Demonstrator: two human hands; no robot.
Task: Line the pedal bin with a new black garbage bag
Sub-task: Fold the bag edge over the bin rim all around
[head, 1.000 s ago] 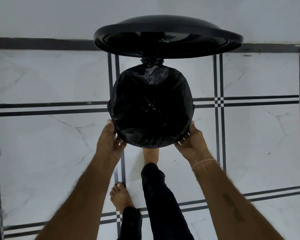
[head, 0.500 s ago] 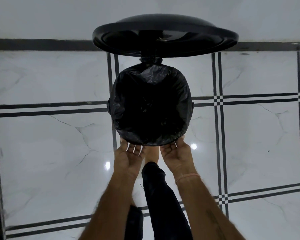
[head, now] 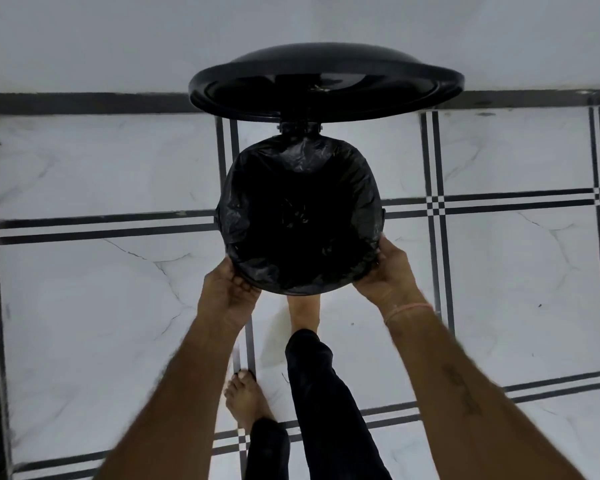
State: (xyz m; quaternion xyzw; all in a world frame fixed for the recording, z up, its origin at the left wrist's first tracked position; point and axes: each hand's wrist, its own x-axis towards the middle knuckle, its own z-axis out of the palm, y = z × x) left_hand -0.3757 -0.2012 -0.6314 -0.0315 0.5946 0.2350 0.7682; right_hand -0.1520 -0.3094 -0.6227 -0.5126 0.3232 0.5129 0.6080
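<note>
The round pedal bin stands on the floor with its black lid [head: 326, 81] raised at the far side. A black garbage bag [head: 243, 220] lines the bin, its crinkled edge folded over the rim all round. My left hand [head: 229, 292] grips the bag's folded edge at the near left of the rim. At the near right of the rim, my right hand [head: 385, 271] holds the folded edge with its fingers curled under it. One foot [head: 303, 310] reaches under the bin's front, where the pedal is hidden.
The bin stands on white marble-look tiles [head: 84, 306] with dark stripe borders, close to a white wall [head: 118, 36] with a dark skirting line. My other bare foot [head: 245, 400] stands on the floor nearer to me.
Both hands slid from the front middle of the rim outward, the left to the near left and the right to the near right. The lid stays raised.
</note>
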